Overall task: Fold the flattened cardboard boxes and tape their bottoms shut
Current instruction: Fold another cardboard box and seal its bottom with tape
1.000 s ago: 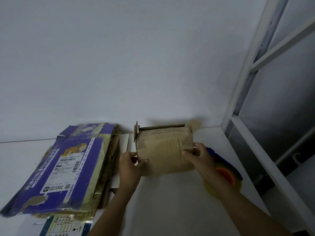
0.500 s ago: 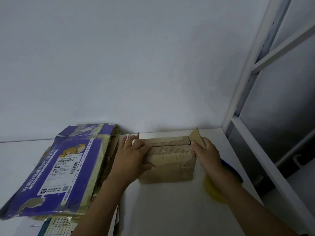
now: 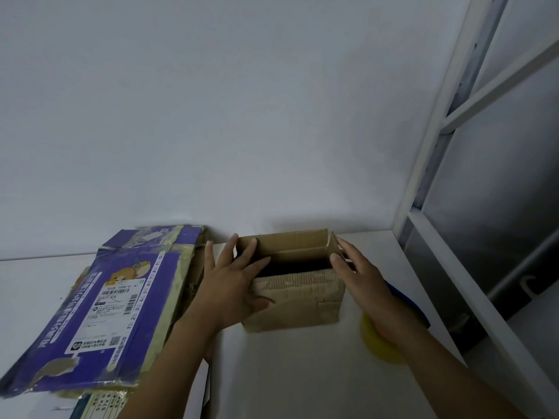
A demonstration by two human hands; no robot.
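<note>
The cardboard box (image 3: 295, 306) has popped open again between the spread left hand (image 3: 233, 285) and spread right hand (image 3: 363, 276), so no taping yet.

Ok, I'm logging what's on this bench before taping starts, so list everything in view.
cardboard box: 1, brown, upright and open-topped, mid-table
flattened boxes: a stack, top one purple with a white shipping label, left of the box
printed sheet: 1, white with number columns, under the stack's near edge
tape dispenser: 1, blue with a yellowish roll, right of the box, partly behind the right forearm
table: 1, white, under everything
wall: 1, white, behind
rack frame: 1, white, far right
left hand: straight fingers across the box's left end, thumb on its front
right hand: straight fingers against the box's right end
</note>
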